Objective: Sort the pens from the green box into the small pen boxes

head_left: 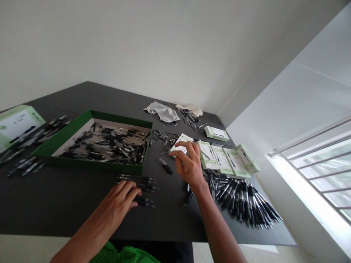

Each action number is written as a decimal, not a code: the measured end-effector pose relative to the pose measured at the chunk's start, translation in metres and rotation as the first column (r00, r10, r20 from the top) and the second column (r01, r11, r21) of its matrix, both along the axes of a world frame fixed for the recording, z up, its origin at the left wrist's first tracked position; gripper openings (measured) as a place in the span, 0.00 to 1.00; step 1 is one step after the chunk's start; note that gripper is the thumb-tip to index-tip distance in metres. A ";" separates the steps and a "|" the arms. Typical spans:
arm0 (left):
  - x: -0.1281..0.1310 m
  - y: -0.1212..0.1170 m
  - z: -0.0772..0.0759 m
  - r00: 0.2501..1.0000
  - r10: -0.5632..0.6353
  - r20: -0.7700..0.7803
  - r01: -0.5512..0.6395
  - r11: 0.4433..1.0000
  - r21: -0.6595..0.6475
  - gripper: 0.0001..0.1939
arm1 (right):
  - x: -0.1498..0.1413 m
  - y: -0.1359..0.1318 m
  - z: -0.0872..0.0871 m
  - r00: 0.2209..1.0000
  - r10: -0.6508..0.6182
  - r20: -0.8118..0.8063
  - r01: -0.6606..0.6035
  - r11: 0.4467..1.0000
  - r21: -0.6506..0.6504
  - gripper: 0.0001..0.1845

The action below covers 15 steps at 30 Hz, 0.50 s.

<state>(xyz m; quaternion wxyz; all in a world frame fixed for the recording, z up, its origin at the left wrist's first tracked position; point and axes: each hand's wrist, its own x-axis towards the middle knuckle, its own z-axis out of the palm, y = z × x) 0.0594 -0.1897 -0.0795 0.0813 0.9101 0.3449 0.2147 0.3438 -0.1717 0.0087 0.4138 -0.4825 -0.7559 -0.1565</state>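
Observation:
My left hand [124, 193] rests low over a row of black pens [148, 202] on the dark table, its fingers bent but apart and touching them. The pens' tips point right; their other ends are partly hidden under the hand. My right hand [189, 164] hovers above the table, thumb and forefinger curved with a gap between them and nothing visible in it. Behind its fingers lies a small white-and-green box [181, 143]. Just left of this hand, a single pen part with a dark grip [166, 166] lies alone on the table.
A green-walled tray [109, 167] full of loose pens stands at left. Further left are more pens [30, 164] and a pale green box [19, 122]. Flattened pen boxes [225, 160] and fanned pens [246, 202] lie at right. Small clear parts [160, 134] and a grey cloth [163, 111] are behind.

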 end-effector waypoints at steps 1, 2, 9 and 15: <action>0.001 0.000 0.000 1.000 0.002 0.002 -0.002 0.999 -0.033 0.16 | 0.001 0.000 0.000 1.000 -0.004 -0.005 0.004 1.000 -0.002 0.16; 0.001 0.000 0.001 1.000 -0.003 0.016 0.004 0.998 -0.065 0.16 | 0.002 0.000 0.000 1.000 -0.011 -0.010 0.011 1.000 -0.008 0.16; -0.005 0.009 -0.005 0.973 -0.030 0.231 0.089 0.964 -0.251 0.14 | 0.014 0.000 0.001 0.991 -0.117 -0.061 0.116 0.993 -0.024 0.19; -0.007 0.008 -0.013 0.969 0.002 0.248 0.060 0.969 -0.241 0.12 | 0.016 0.000 0.002 0.985 -0.151 -0.083 0.152 0.988 0.004 0.18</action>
